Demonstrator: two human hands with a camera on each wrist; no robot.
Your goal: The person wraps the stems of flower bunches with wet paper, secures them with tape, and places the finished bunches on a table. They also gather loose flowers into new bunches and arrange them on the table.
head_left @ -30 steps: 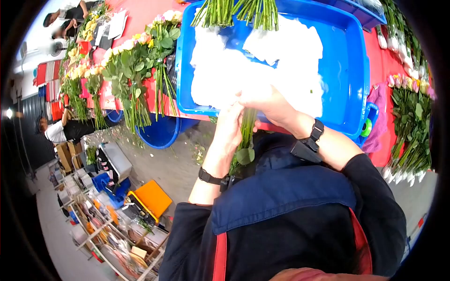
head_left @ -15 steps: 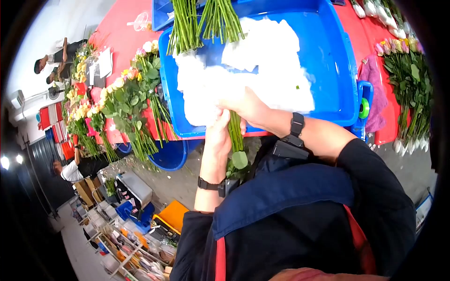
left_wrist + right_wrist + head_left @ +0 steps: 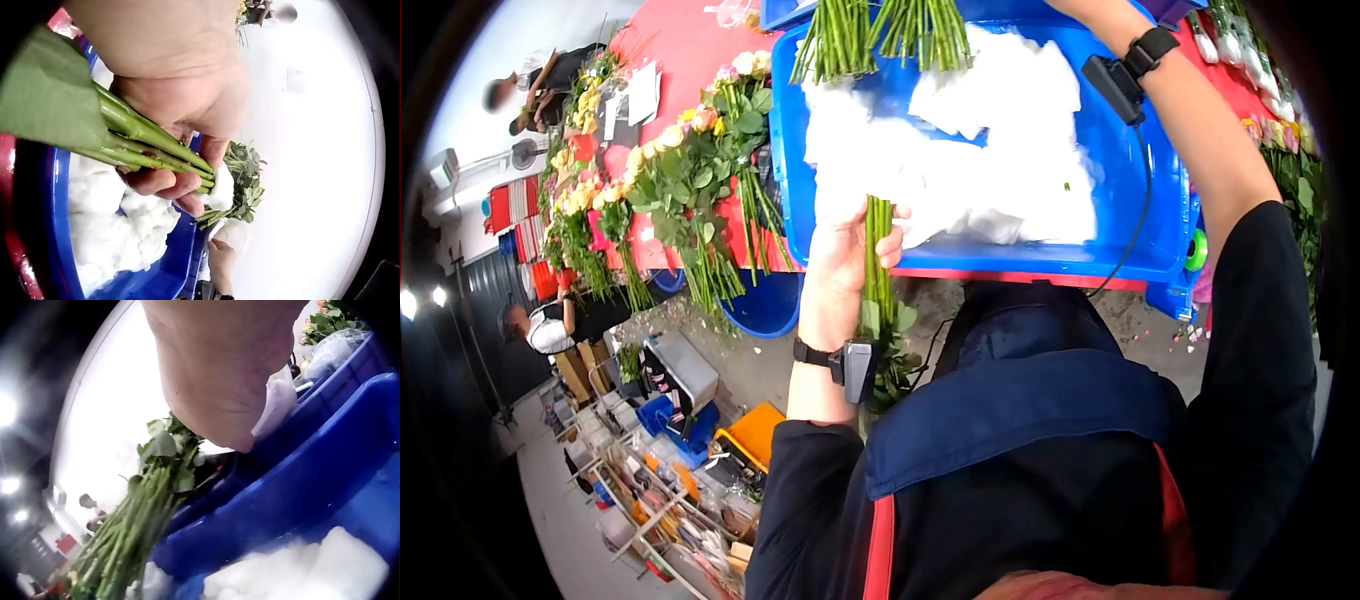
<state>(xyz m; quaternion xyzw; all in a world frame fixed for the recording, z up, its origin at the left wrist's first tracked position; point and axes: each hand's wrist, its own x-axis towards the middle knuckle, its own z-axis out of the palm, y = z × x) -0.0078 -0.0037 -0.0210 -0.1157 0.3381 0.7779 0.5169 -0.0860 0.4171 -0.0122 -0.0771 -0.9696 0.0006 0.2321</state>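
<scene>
My left hand point(image 3: 840, 250) grips a bunch of green flower stems point(image 3: 879, 260) over the near edge of a blue tub point(image 3: 1135, 240). White wet cotton point(image 3: 220, 189) sits at the cut ends, by the thumb and fingertips in the left wrist view. A broad leaf point(image 3: 50, 94) hangs on the stems behind the hand. Reaching past the tub's far wall, my right hand point(image 3: 222, 257) is at a blue crate point(image 3: 306, 403), beside a thin whitish plastic piece point(image 3: 279, 403). Its fingers are hidden in the right wrist view, so I cannot tell their hold.
Lumps of white cotton point(image 3: 1030, 190) lie in the tub. Two stem bundles point(image 3: 880, 40) jut over its far edge. Rose bunches point(image 3: 690, 165) line the red table on the left, above a blue bucket point(image 3: 765, 305). More wrapped flowers point(image 3: 1295, 190) lie at right.
My right hand has left the stem ends and reached forward and right, past the tub's far edge. The left hand still holds the stems near the tub's near edge.
</scene>
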